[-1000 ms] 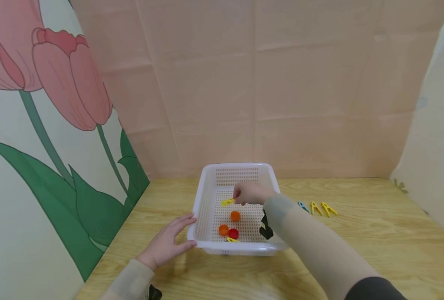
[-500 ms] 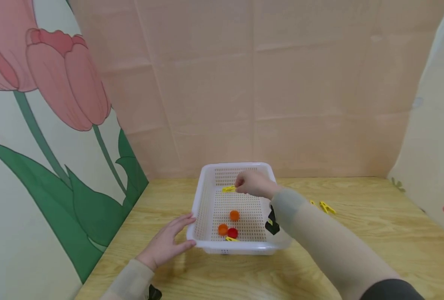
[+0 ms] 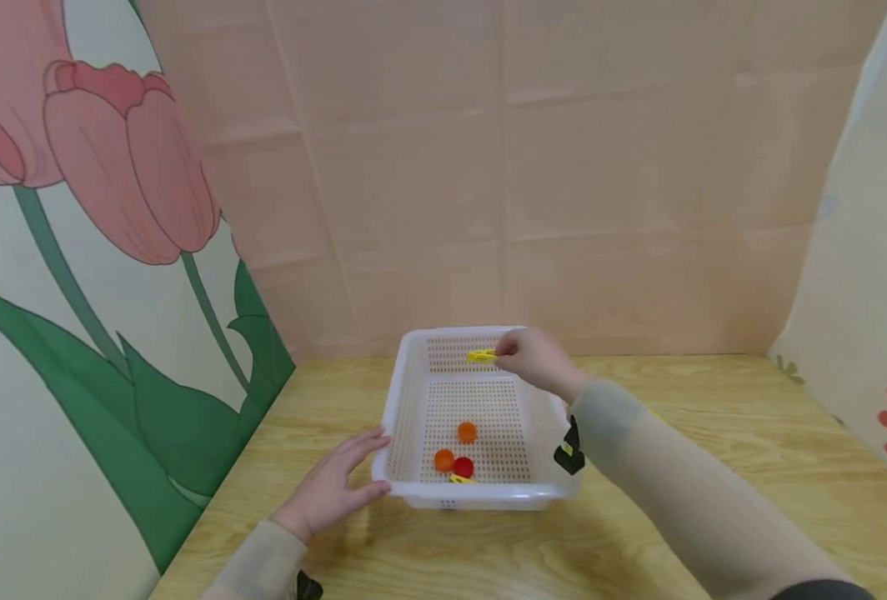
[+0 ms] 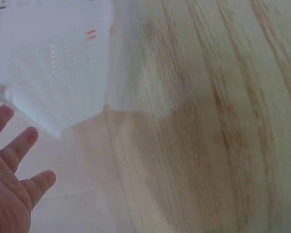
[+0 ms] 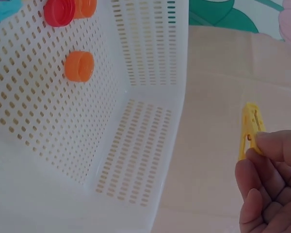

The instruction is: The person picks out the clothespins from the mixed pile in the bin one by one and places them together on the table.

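Observation:
Between thumb and fingers my right hand (image 3: 537,358) pinches a yellow clothespin (image 5: 251,127), held up over the far right part of a white perforated plastic basket (image 3: 481,493). My left hand (image 3: 334,483) rests its nearly straight fingertips against the basket's left rim; in the left wrist view its fingers (image 4: 20,145) are spread beside the basket wall. Inside the basket lie two orange bottle caps (image 3: 467,432) and a red bottle cap (image 3: 463,467). Another yellow clothespin (image 3: 461,479) lies by the near wall. A light blue piece (image 5: 4,10) shows at the right wrist view's corner.
The basket stands on a wood-grain table (image 3: 413,558). My right forearm (image 3: 684,492) hides most of the clothespins lying to the basket's right. A pinkish-brown sheet (image 3: 413,183) hangs behind the table, and a tulip-printed panel (image 3: 113,208) stands on the left.
My right hand has risen and moved away and to the right, with the yellow clothespin still pinched. The left hand and the basket have stayed in place.

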`<action>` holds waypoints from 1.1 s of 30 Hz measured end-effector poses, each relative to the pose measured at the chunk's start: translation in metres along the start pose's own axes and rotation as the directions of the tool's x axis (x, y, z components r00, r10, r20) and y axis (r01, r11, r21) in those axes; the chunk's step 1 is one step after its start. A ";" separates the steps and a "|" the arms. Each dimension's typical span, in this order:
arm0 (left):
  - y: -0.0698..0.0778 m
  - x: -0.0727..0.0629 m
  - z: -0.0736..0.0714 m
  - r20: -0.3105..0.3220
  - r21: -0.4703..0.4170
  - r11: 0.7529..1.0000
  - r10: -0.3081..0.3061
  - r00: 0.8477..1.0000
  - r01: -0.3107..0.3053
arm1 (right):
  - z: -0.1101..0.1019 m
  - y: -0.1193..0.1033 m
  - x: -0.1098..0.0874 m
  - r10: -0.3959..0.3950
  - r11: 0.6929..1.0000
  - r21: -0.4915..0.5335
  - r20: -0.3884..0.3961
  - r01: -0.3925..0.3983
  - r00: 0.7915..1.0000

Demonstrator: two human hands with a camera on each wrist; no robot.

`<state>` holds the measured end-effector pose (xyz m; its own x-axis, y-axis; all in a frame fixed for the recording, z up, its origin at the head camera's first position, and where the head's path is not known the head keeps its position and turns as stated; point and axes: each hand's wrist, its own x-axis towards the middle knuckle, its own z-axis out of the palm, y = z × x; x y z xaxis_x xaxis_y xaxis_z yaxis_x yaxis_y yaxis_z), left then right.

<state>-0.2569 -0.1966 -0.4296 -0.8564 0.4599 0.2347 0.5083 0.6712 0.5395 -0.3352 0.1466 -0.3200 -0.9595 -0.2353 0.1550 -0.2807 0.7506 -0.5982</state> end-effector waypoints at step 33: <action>0.000 0.005 0.003 0.000 0.044 0.999 0.018 1.000 -0.018 | -0.051 0.104 -0.073 0.273 0.961 0.082 -0.158 -0.263 0.949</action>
<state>-0.2611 -0.1929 -0.4306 -0.8473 0.4714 0.2446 0.5268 0.6877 0.4995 -0.2954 0.2738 -0.3536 -0.9910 0.0795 0.1081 -0.0154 0.7327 -0.6804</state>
